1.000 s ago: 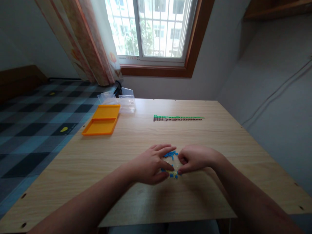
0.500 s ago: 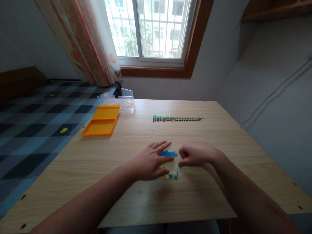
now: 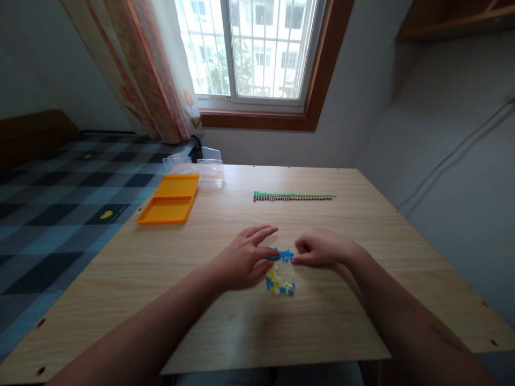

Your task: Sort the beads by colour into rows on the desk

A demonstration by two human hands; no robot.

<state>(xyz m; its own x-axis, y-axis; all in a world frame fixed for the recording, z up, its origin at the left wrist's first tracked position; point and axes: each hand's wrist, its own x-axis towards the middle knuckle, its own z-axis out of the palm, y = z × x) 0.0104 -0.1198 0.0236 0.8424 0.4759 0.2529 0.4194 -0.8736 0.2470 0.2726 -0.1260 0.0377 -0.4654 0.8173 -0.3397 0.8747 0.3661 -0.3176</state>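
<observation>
A small heap of blue pieces [image 3: 286, 255] lies on the table between my two hands. My left hand [image 3: 247, 260] is open, its fingers spread, with the index fingertip and thumb at the left end of the blue heap. Just right of the heap, my right hand [image 3: 322, 248] is curled with the fingers folded in and the thumb side low. Whether a tiny piece sits in its fingers is hidden. Nearer to me lies a mixed cluster of pale yellow and blue pieces [image 3: 281, 284], too small to make out in detail.
Farther back, a green row of small pieces [image 3: 298, 195] and a dark row [image 3: 293, 199] run side by side. An orange two-part tray [image 3: 164, 221] rests at the left, with clear plastic containers [image 3: 210, 172] behind it. A checked bed [image 3: 80, 214] adjoins the table.
My left hand has drawn slightly back and up, uncovering more of the yellow and blue cluster. The thumb of my right hand has shifted up beside the blue heap.
</observation>
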